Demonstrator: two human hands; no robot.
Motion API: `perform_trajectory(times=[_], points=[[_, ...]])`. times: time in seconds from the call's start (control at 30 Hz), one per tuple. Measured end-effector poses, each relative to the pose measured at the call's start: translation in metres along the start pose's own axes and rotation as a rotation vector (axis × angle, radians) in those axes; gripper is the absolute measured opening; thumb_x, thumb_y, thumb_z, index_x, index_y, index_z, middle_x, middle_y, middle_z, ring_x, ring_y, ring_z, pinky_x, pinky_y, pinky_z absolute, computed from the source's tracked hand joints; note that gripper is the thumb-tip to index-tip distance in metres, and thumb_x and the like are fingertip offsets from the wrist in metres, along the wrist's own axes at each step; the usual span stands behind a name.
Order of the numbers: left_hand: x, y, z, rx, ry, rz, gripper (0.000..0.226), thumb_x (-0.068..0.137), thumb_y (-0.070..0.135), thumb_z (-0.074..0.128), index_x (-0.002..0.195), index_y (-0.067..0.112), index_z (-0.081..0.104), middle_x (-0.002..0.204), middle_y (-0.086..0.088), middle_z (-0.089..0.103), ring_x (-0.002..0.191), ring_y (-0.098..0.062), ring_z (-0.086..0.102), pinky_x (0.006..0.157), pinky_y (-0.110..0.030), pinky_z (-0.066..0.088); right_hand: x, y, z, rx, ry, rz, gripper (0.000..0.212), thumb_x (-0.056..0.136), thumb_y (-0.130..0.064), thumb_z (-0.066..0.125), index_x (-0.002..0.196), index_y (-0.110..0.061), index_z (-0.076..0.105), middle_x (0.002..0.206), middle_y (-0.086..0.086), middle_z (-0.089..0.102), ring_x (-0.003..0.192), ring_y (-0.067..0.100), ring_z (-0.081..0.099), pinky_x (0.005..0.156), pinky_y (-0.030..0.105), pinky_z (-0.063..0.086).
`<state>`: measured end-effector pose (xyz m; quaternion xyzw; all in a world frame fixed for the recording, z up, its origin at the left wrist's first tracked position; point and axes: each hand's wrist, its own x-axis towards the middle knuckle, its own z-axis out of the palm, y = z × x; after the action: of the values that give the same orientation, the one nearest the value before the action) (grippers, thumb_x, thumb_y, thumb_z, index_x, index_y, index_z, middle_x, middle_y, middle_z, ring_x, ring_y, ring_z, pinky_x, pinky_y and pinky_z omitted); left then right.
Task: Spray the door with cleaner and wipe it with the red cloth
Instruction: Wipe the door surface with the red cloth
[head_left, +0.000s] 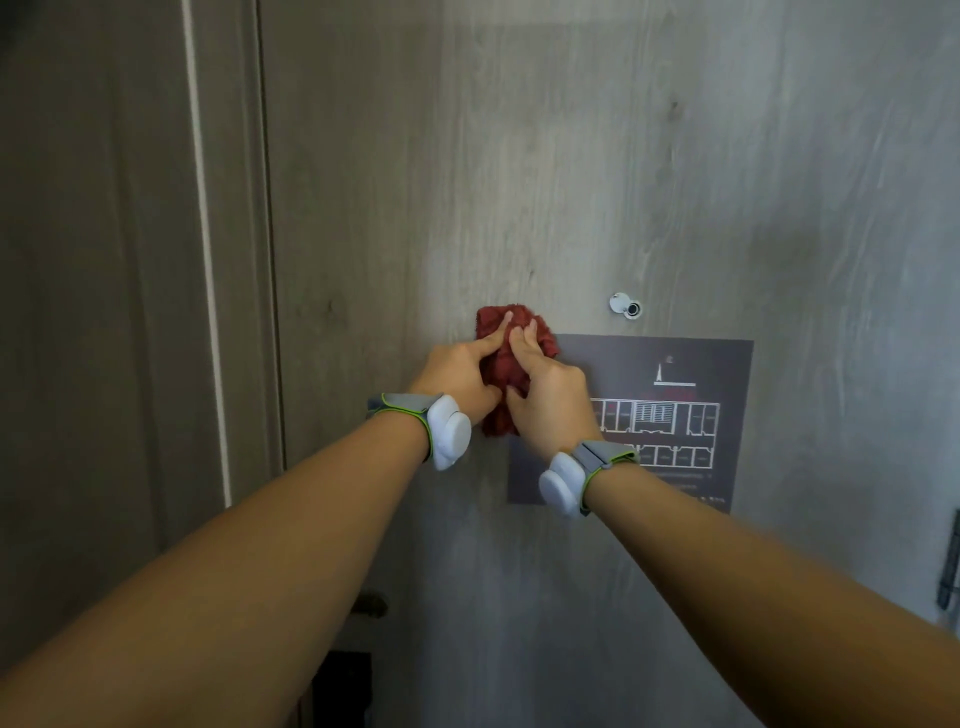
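- Both arms are up and stretched out to the grey wood-grain door (597, 171), and the red cloth (506, 364) is bunched against its surface, about mid-height in view.
- Left hand (460, 371) is on the cloth's left side: index finger laid out straight across the top of the fabric, the other fingers curled in, thumb tucked under at the cloth's lower part.
- Right hand (550, 395) is on the right side, fingers bent and close together, pinching a fold of the cloth with the thumb low against it.
- The two hands touch, knuckle to knuckle, with the cloth squeezed between them and pressed to the door.
- Just right of the cloth is a dark floor-plan notice (675, 374) stuck to the door; the cloth's right edge overlaps its top-left corner.
- Up and right of the cloth, a small round peephole (626, 306).
- Each wrist wears a grey band with a white pod: left band (441, 428), right band (576, 475).
- At far left, the door frame (208, 260) runs top to bottom.
- No spray bottle can be made out.
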<state>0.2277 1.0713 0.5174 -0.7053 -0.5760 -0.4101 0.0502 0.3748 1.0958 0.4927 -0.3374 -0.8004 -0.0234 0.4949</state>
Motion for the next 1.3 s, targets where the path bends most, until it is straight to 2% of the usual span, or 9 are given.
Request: perform_trajectory(times=[0.17, 0.3, 0.37, 0.57, 0.8, 1.0, 1.07, 1.17, 1.3], points=[[-0.005, -0.02, -0.018, 0.013, 0.001, -0.018, 0.08, 0.086, 0.017, 0.063, 0.154, 0.05, 0.036, 0.085, 0.007, 0.067, 0.077, -0.014, 0.066, 0.069, -0.005, 0.043, 0.005, -0.019, 0.018, -0.027, -0.007, -0.015, 0.073, 0.086, 0.002, 0.063, 0.152, -0.012, 0.037, 0.159, 0.013, 0.029, 0.129, 0.032, 0.054, 0.107, 0.026, 0.039], [-0.013, -0.043, -0.036, -0.005, 0.009, -0.026, 0.08, 0.087, 0.019, 0.062, 0.152, 0.055, 0.033, 0.087, 0.007, 0.071, 0.072, -0.012, 0.07, 0.071, -0.018, 0.058, 0.009, -0.038, 0.038, 0.005, -0.016, -0.024, 0.072, 0.087, 0.002, 0.061, 0.152, -0.014, 0.036, 0.16, 0.012, 0.03, 0.133, 0.032, 0.051, 0.105, 0.016, 0.033], [-0.018, -0.054, -0.047, 0.015, 0.028, -0.026, 0.081, 0.086, 0.02, 0.062, 0.152, 0.055, 0.032, 0.081, 0.013, 0.069, 0.066, -0.006, 0.067, 0.065, -0.013, 0.057, 0.012, -0.048, 0.049, 0.025, -0.02, -0.033, 0.072, 0.086, 0.003, 0.06, 0.152, -0.014, 0.037, 0.159, 0.012, 0.029, 0.132, 0.03, 0.052, 0.102, 0.008, 0.027], [-0.03, -0.087, -0.075, 0.007, 0.063, -0.055, 0.077, 0.09, 0.022, 0.061, 0.152, 0.056, 0.032, 0.111, -0.002, 0.077, 0.082, -0.019, 0.076, 0.059, 0.001, 0.047, 0.023, -0.076, 0.079, 0.06, -0.049, -0.069, 0.073, 0.085, 0.005, 0.058, 0.151, -0.016, 0.038, 0.159, 0.01, 0.029, 0.131, 0.029, 0.053, 0.098, 0.003, 0.021], [-0.044, -0.111, -0.094, 0.072, 0.078, -0.104, 0.079, 0.089, 0.02, 0.059, 0.152, 0.057, 0.03, 0.099, -0.003, 0.078, 0.067, -0.019, 0.075, 0.073, -0.03, 0.065, 0.025, -0.1, 0.105, 0.109, -0.056, -0.093, 0.073, 0.086, 0.009, 0.057, 0.152, -0.016, 0.038, 0.16, 0.01, 0.027, 0.129, 0.027, 0.054, 0.097, 0.0, 0.021], [-0.053, -0.133, -0.105, 0.066, 0.113, -0.119, 0.081, 0.088, 0.017, 0.061, 0.152, 0.057, 0.03, 0.102, -0.003, 0.077, 0.066, -0.011, 0.072, 0.059, -0.006, 0.053, 0.022, -0.119, 0.12, 0.156, -0.063, -0.135, 0.073, 0.083, 0.013, 0.055, 0.151, -0.011, 0.04, 0.159, 0.012, 0.028, 0.128, 0.03, 0.056, 0.104, 0.021, 0.041], [-0.057, -0.14, -0.109, 0.049, 0.105, -0.141, 0.082, 0.088, 0.017, 0.06, 0.151, 0.06, 0.029, 0.104, -0.004, 0.077, 0.064, -0.013, 0.073, 0.06, -0.013, 0.058, 0.023, -0.124, 0.127, 0.163, -0.079, -0.142, 0.073, 0.084, 0.013, 0.055, 0.151, -0.011, 0.038, 0.16, 0.012, 0.027, 0.13, 0.03, 0.054, 0.105, 0.019, 0.038], [-0.065, -0.154, -0.114, 0.081, 0.124, -0.166, 0.084, 0.088, 0.014, 0.06, 0.153, 0.057, 0.027, 0.114, -0.003, 0.076, 0.069, -0.009, 0.07, 0.054, -0.003, 0.049, 0.022, -0.129, 0.142, 0.206, -0.113, -0.147, 0.077, 0.084, 0.015, 0.054, 0.153, -0.013, 0.035, 0.161, 0.01, 0.024, 0.137, 0.026, 0.047, 0.105, 0.008, 0.028], [-0.082, -0.173, -0.115, 0.141, 0.136, -0.205, 0.084, 0.089, 0.015, 0.06, 0.154, 0.056, 0.027, 0.117, -0.005, 0.074, 0.088, -0.02, 0.071, 0.076, -0.017, 0.054, 0.01, -0.134, 0.163, 0.279, -0.162, -0.161, 0.082, 0.081, 0.017, 0.057, 0.153, -0.013, 0.033, 0.162, 0.008, 0.024, 0.14, 0.022, 0.044, 0.11, 0.009, 0.028]])
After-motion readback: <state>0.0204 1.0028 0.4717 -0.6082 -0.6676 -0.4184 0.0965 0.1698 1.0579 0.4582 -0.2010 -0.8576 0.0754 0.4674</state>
